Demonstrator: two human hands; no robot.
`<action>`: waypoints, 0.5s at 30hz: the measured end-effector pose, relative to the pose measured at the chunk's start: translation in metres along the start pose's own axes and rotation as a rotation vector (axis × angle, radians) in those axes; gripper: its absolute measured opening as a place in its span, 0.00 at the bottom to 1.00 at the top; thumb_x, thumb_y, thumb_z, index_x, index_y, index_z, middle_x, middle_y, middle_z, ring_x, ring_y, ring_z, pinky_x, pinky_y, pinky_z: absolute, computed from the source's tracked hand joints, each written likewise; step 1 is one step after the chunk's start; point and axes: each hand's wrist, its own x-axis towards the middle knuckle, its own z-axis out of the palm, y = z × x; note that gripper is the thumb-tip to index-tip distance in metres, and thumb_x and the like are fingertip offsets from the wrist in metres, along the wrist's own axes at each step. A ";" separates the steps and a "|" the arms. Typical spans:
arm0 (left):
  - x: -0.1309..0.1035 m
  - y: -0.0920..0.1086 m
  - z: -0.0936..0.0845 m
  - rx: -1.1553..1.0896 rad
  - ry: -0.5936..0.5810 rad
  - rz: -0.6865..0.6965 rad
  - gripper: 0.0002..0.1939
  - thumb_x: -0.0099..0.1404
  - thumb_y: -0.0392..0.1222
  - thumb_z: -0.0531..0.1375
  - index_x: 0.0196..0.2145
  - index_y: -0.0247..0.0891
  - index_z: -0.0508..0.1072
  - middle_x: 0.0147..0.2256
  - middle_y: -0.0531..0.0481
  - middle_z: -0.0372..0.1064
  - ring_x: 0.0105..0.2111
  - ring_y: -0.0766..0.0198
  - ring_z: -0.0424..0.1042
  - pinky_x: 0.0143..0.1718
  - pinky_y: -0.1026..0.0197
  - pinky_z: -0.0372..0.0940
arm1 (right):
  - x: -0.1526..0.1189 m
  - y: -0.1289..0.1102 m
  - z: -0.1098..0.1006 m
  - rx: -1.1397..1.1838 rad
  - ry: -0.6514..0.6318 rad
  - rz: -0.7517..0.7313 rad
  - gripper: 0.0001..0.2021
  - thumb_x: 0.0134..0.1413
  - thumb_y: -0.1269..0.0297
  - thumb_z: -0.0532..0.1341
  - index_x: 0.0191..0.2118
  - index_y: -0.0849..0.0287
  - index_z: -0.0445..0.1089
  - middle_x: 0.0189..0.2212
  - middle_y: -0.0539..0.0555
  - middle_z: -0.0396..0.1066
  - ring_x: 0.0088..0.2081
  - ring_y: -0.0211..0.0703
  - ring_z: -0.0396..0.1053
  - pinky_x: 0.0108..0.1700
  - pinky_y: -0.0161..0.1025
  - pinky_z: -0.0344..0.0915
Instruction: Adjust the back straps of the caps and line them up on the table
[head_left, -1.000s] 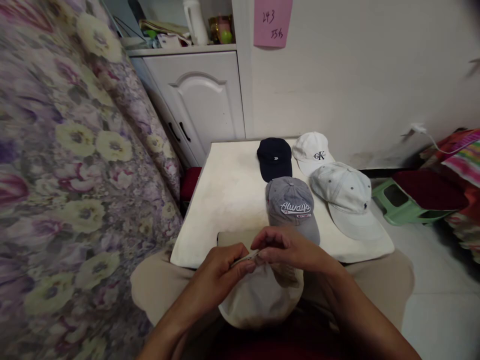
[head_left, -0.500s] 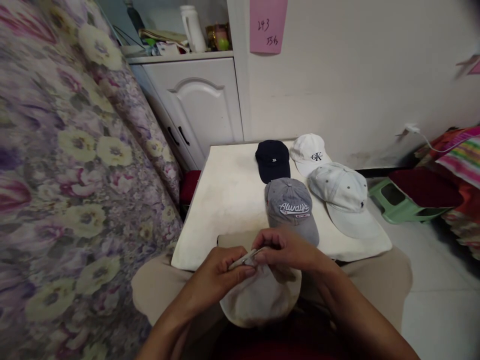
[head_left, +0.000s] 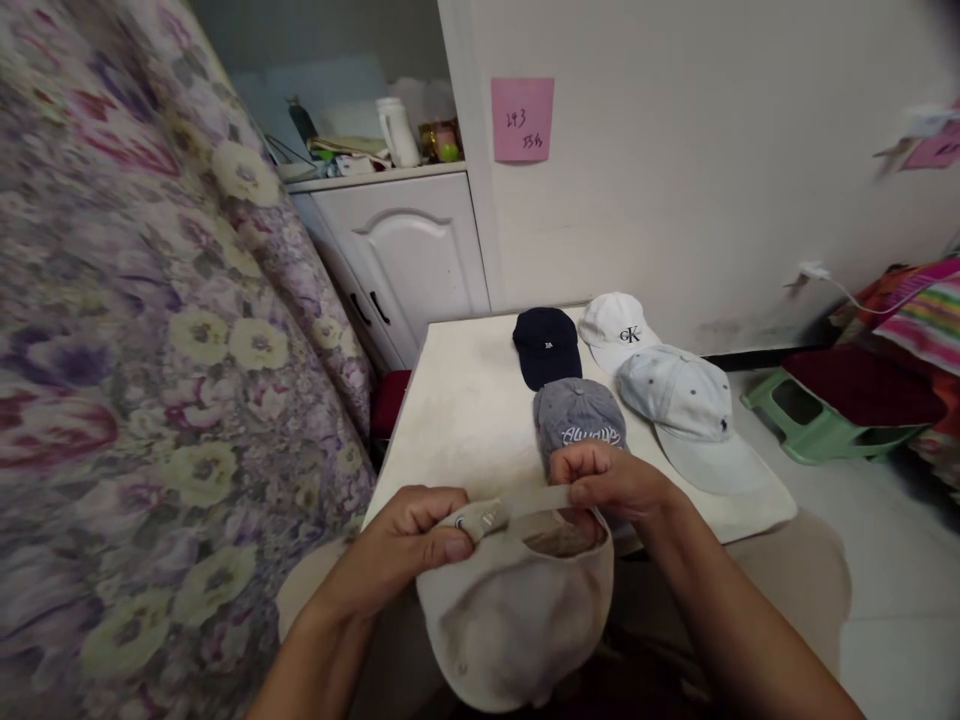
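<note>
A beige baseball cap (head_left: 517, 620) is held above my lap, with its back opening toward the top. My left hand (head_left: 409, 548) pinches the left side of the rear edge, thumb on top, beside a small metal buckle. The cap's back strap (head_left: 534, 502) runs straight across the opening. At its right end, my right hand (head_left: 611, 482) grips it between thumb and fingers. Just beyond that hand lies a grey cap (head_left: 577, 405) with white lettering, partly hidden by it.
On the cream-covered table (head_left: 465, 400) sit a navy cap (head_left: 546, 350), a white cap (head_left: 615, 325) and a pale denim cap (head_left: 682, 395). A floral curtain (head_left: 187, 400) hangs at left. A green stool (head_left: 825, 415) stands right, a white cabinet (head_left: 412, 260) behind.
My right hand has moved right, away from my left, and the strap is now stretched between them. The cap shows larger and more open; the view has tilted slightly upward.
</note>
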 end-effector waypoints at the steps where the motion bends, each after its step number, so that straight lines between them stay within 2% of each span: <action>1: 0.000 -0.003 -0.001 -0.062 0.012 -0.016 0.21 0.57 0.54 0.68 0.23 0.35 0.68 0.20 0.57 0.56 0.20 0.71 0.52 0.20 0.68 0.47 | 0.003 0.000 0.000 0.008 -0.021 -0.008 0.17 0.52 0.54 0.70 0.30 0.63 0.68 0.19 0.49 0.74 0.16 0.32 0.67 0.19 0.27 0.65; 4: 0.003 -0.011 -0.005 -0.231 0.012 -0.094 0.19 0.54 0.53 0.70 0.28 0.34 0.73 0.23 0.54 0.63 0.21 0.71 0.58 0.22 0.69 0.54 | 0.010 -0.001 0.001 0.030 -0.038 -0.026 0.16 0.54 0.54 0.68 0.32 0.62 0.67 0.19 0.49 0.75 0.16 0.32 0.67 0.19 0.27 0.63; 8: 0.010 -0.010 -0.009 -0.409 -0.005 -0.135 0.17 0.52 0.47 0.72 0.27 0.34 0.72 0.23 0.55 0.64 0.20 0.73 0.58 0.20 0.71 0.53 | 0.019 -0.003 0.000 0.055 0.014 -0.037 0.15 0.54 0.56 0.69 0.31 0.61 0.67 0.17 0.48 0.73 0.15 0.32 0.65 0.20 0.27 0.62; 11: 0.013 -0.006 -0.014 -0.459 -0.030 -0.148 0.17 0.48 0.46 0.74 0.28 0.34 0.74 0.23 0.53 0.66 0.20 0.72 0.62 0.21 0.71 0.57 | 0.027 -0.008 0.003 0.062 0.030 -0.045 0.15 0.52 0.55 0.69 0.30 0.61 0.67 0.15 0.47 0.71 0.15 0.32 0.63 0.19 0.28 0.61; 15: 0.013 -0.010 -0.023 -0.442 -0.128 -0.207 0.20 0.44 0.49 0.75 0.30 0.31 0.80 0.25 0.47 0.73 0.23 0.64 0.72 0.27 0.64 0.68 | 0.040 -0.019 0.011 0.066 0.043 -0.083 0.15 0.52 0.55 0.69 0.29 0.61 0.67 0.14 0.47 0.69 0.14 0.31 0.61 0.20 0.28 0.58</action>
